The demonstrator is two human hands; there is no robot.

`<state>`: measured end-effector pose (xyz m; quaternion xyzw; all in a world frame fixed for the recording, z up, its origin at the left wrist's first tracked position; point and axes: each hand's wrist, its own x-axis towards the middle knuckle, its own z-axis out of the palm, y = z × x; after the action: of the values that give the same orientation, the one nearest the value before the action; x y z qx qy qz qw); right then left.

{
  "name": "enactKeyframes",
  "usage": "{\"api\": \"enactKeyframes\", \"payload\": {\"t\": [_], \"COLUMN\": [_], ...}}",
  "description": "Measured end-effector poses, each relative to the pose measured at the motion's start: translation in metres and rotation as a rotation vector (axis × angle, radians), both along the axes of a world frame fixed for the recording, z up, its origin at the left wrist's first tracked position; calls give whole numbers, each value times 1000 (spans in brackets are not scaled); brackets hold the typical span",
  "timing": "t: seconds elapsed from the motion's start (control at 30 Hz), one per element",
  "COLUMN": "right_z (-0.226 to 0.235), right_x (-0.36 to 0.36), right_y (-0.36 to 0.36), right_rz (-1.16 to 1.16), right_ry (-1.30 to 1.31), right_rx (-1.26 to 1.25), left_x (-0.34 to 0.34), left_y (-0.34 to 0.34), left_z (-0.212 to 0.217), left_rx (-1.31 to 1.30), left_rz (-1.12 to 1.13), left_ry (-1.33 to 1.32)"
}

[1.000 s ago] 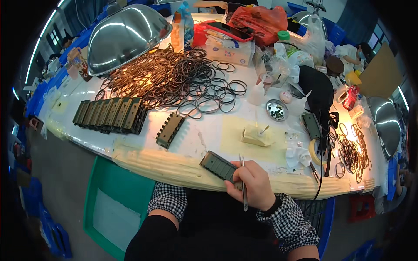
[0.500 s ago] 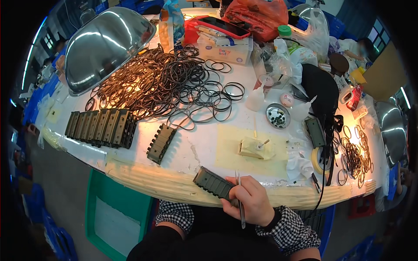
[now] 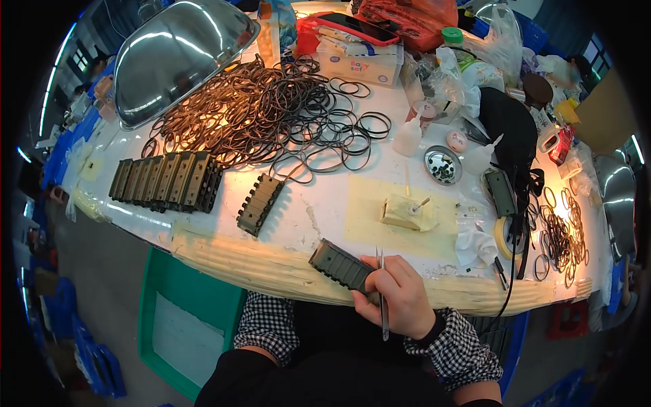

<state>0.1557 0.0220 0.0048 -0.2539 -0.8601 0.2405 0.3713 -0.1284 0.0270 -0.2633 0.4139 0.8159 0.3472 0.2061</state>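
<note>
Hand with ridged block and tweezers at the surface's near edge

Low in the frame, the right hand point(image 3: 397, 298) grips a dark ridged block point(image 3: 341, 266) and thin tweezers point(image 3: 382, 295); a row of like blocks point(image 3: 166, 182) lies at left, black rubber rings point(image 3: 271, 112) heaped above on the surface point(image 3: 319, 217).

The right hand point(image 3: 397, 295) is low in the middle of the view, its fingers point(image 3: 383, 268) curled in a closed grip and the knuckles turned up. The right wrist bends toward the body, with a checked sleeve behind it. The left hand is hidden; only its checked sleeve shows.
</note>
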Motion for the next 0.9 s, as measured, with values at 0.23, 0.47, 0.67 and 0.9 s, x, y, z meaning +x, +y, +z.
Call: {"api": "enactKeyframes", "payload": {"t": [0.23,0.47,0.67,0.9], "right_z": [-6,-6,-10,-12], "right_x": [-5,-9,-9,-13], "right_y": [0,-4,-5,-7], "right_rz": [-71,-70,-104,-137], "right_ry": [-68,-105,-161,-214], "right_rx": [73,131,167,156], "left_x": [16,18,6,-8], "left_y": [-63,-143,-157,-197], "left_z": [23,80,146,205], "left_rx": [239,274,130,284], "left_rz": [105,73,-129,-266], "left_ry": [-497,-832,-802,-918]}}
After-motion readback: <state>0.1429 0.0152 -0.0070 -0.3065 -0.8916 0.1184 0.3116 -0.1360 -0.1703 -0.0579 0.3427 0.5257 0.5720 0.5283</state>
